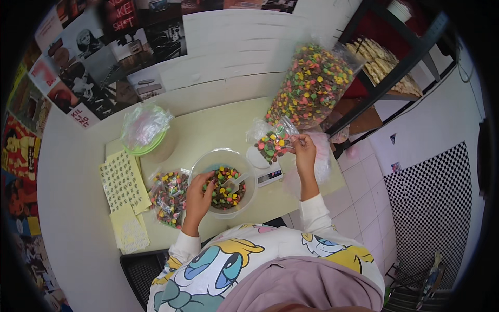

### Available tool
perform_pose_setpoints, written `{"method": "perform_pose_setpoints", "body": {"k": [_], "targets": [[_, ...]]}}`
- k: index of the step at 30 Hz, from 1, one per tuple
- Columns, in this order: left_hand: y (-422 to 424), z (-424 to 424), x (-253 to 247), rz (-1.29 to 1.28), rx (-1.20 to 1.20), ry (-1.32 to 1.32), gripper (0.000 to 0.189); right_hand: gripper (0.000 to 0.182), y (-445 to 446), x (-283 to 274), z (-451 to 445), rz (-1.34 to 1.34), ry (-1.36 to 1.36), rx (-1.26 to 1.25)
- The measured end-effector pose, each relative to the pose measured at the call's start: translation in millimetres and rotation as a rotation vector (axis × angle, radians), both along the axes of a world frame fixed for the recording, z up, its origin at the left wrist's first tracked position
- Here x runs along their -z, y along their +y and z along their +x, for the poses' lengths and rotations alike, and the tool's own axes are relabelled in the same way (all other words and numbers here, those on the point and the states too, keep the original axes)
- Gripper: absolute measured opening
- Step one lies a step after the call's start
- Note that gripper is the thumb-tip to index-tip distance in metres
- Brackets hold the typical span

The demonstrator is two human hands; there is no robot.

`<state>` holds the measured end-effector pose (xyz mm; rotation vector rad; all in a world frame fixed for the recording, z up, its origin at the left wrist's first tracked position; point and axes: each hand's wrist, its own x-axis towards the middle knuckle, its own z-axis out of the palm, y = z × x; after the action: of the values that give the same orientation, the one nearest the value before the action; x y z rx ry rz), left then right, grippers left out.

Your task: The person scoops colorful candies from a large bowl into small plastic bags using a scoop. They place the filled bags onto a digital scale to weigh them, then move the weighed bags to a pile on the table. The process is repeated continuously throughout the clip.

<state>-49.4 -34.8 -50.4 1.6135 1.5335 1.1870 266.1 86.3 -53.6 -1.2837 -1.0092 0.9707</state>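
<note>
My right hand (305,150) pinches the top of a small clear plastic bag (271,146) partly filled with colourful button-shaped candies or cereal pieces. The bag is over a digital kitchen scale (269,177) with a round white plate; whether it rests there I cannot tell. My left hand (202,195) is inside the near-left rim of a clear round plastic tub (249,195), its fingertips at the same colourful pieces (225,201). What those fingers hold, if anything, is hidden. A translucent scoop (235,181) lies in the pieces.
Filled small bags (169,199) lie left of the tub, beside yellow sticker sheets (122,183). Behind them stands a tub with a green lid (146,142) under plastic. A large bag of pieces (312,85) leans at the back right, near a black rack (374,74). Empty-looking plastic bags (321,156) lie by my right hand.
</note>
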Motion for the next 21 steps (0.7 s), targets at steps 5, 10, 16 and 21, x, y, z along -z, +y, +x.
{"method": "perform_pose_setpoints", "body": {"k": [5, 10, 16, 21], "targets": [[6, 15, 18, 0.195, -0.026, 0.362, 0.02, 0.01, 30, 100, 35, -0.17, 0.185, 0.191], [8, 21, 20, 0.193, -0.037, 0.42, 0.019, 0.019, 27, 150, 27, -0.265, 0.49, 0.249], [11, 20, 20, 0.173, -0.047, 0.442, 0.018, 0.048, 27, 165, 29, -0.391, 0.051, 0.237], [12, 21, 16, 0.151, -0.036, 0.486, 0.017, 0.059, 9, 169, 46, -0.369, -0.211, 0.328]]}}
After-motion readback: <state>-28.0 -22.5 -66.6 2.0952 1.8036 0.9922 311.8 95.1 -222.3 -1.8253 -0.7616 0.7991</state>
